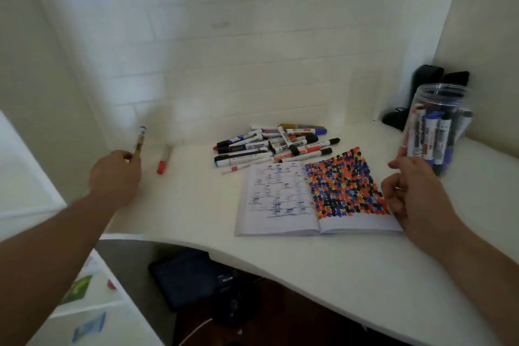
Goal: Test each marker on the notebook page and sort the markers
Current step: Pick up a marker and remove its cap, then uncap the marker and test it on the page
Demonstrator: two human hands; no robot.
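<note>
Left hand (115, 174) pinching a marker (139, 141) above the worktop (196, 205), right hand (412, 191) loosely curled, holding nothing, beside the open notebook (314, 194)

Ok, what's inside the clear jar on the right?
The clear jar holds several markers standing upright, with white barrels and blue, black and red ends. The right hand covers its lower left part, so the jar's bottom and an exact count cannot be seen.
</note>
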